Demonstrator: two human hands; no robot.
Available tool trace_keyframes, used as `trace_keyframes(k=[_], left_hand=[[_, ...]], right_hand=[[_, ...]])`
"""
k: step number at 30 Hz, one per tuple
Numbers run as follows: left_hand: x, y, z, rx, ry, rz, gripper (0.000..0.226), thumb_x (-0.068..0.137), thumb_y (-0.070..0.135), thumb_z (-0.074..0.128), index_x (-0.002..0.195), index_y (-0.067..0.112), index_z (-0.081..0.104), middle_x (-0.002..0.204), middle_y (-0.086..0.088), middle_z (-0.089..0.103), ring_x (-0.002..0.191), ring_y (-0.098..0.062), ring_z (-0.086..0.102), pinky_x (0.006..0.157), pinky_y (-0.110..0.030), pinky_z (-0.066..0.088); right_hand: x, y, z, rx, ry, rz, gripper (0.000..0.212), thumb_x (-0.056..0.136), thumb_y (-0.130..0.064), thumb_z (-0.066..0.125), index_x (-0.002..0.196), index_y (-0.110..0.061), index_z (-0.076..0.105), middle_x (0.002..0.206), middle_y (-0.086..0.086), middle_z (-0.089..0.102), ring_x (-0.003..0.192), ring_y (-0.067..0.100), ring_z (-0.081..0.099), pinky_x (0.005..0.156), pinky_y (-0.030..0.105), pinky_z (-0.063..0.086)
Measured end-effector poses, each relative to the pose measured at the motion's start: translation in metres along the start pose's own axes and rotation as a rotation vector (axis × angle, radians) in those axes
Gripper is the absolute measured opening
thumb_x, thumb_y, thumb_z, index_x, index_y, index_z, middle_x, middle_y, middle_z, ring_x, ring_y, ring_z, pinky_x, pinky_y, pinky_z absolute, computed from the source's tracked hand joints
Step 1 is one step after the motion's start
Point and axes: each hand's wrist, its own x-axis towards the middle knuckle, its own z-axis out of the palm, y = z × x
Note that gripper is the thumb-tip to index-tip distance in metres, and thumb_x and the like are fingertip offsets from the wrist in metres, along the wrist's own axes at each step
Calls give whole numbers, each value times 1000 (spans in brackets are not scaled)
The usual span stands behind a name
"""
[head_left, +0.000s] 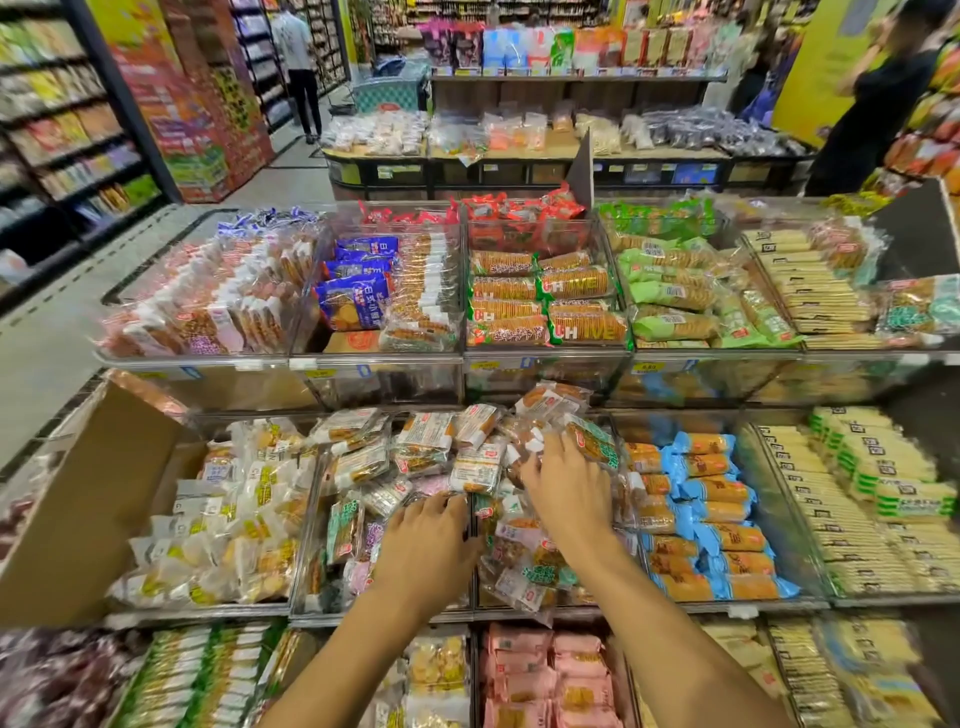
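Both my hands reach into a pile of small clear snack packets (426, 452) heaped across two clear plastic bins on the middle tier of a shop display. My left hand (426, 540) lies palm down at the divider (471, 519) between the two bins, its fingertips on the packets. My right hand (566, 488) lies over packets in the right bin, fingers spread and reaching to a green-printed packet (592, 441). The fingertips of both hands are partly buried, so any grip is hidden.
A cardboard box (104, 493) of yellow-printed packets stands at left. Blue-wrapped biscuit rolls (711, 514) fill the bin at right. The upper tier holds cracker packs (545, 306). A person (298, 62) stands in the far aisle, another person (883, 104) at right.
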Motion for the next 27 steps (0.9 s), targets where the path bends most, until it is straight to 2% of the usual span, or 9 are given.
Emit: trace_keyframes(k=[4,9,12,15,18,20,23,25,27], left_hand=[[6,-6,-2,-22,-4,10,35,104,43,48,132,24,54,128,3,64,117,-23,62,105,-44,49],[16,-10,-2,-100,57,8,40,104,41,49,139,22,52,119,4,68,103,-19,68,89,-41,59],[20,-4,-10,-375,116,-23,45,107,49,48,143,22,50,120,5,71,102,-14,70,89,-38,59],[24,5,-22,-942,65,-137,59,97,69,47,136,26,57,115,8,73,99,-8,70,95,-41,59],[32,9,-28,-1385,-94,-230,74,91,76,55,134,16,63,111,-8,75,95,-16,72,97,-38,58],[35,12,-29,-1413,-147,-208,66,93,70,61,128,13,65,112,-10,72,96,-19,72,90,-33,61],[41,12,-28,-1428,-85,-208,28,99,51,63,108,24,65,98,2,68,88,-16,70,72,-22,61],[46,7,-23,-1458,-62,-229,42,95,55,66,110,16,69,96,-6,65,87,-24,68,84,-36,61],[45,6,-24,-1507,-27,-272,43,98,52,64,114,11,68,105,-11,70,92,-29,71,81,-39,57]], right_hand=[[1,7,-11,283,232,21,30,103,-21,57,128,-10,69,88,-1,71,58,19,63,46,27,39],[12,17,-18,750,216,323,27,110,-27,47,129,-30,65,60,-2,57,46,14,42,45,38,33],[13,21,-21,958,147,461,22,111,-27,45,114,-36,65,62,3,51,50,17,42,49,34,32],[13,18,-22,1171,26,549,22,109,-24,47,105,-25,69,75,14,60,67,38,60,67,52,60],[6,7,-20,1347,-83,640,20,111,-21,49,123,-23,64,105,-1,66,88,18,66,84,48,63],[0,1,-16,1360,-123,635,19,111,-21,48,120,-24,64,117,-1,67,96,19,69,80,42,63],[-8,-4,-11,1328,-180,619,18,112,-21,45,117,-19,62,111,11,69,94,28,72,75,40,64],[-10,-6,-9,1251,-190,584,15,111,-24,46,113,-21,61,107,18,69,91,31,71,80,49,64],[-12,-7,-10,1175,-195,530,9,108,-28,52,107,-26,61,108,10,69,94,26,69,90,55,59]])
